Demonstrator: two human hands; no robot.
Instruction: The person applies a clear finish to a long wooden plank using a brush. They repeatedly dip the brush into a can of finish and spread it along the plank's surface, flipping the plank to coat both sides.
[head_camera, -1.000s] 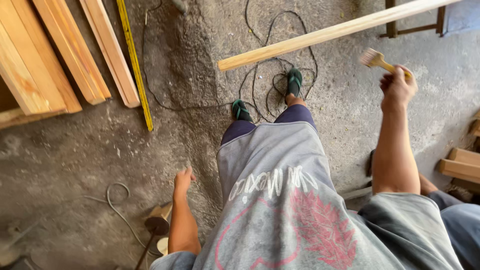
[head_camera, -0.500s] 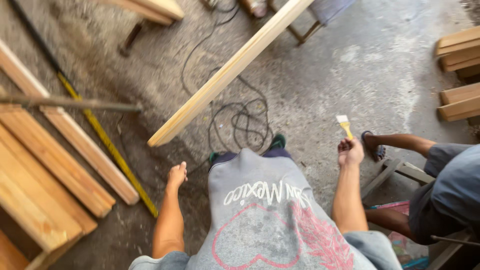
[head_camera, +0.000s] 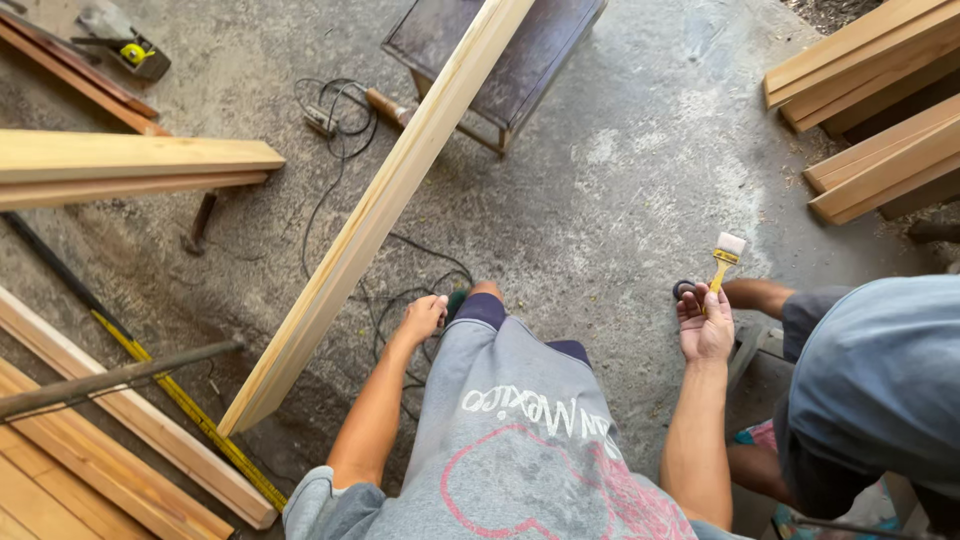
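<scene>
My right hand (head_camera: 706, 325) grips a small paintbrush (head_camera: 724, 258) with a yellow handle and pale bristles, held upright over the concrete floor. My left hand (head_camera: 422, 318) hangs with loosely curled fingers and holds nothing; it is next to a long pale wooden board (head_camera: 385, 208) that slants from the top middle down to the lower left. A grey printed shirt fills the bottom middle of the view, with a foot showing beyond it.
Another person in a blue shirt (head_camera: 880, 380) sits at the right. Boards are stacked at top right (head_camera: 880, 110), left (head_camera: 130, 160) and bottom left (head_camera: 90, 470). A dark stool (head_camera: 500, 70), black cable (head_camera: 400, 300), yellow level (head_camera: 190, 410) and tape measure (head_camera: 135, 55) are around.
The view has swung, so the long board now lies left of me. My right hand with the brush stayed raised; my left hand came up beside the board.
</scene>
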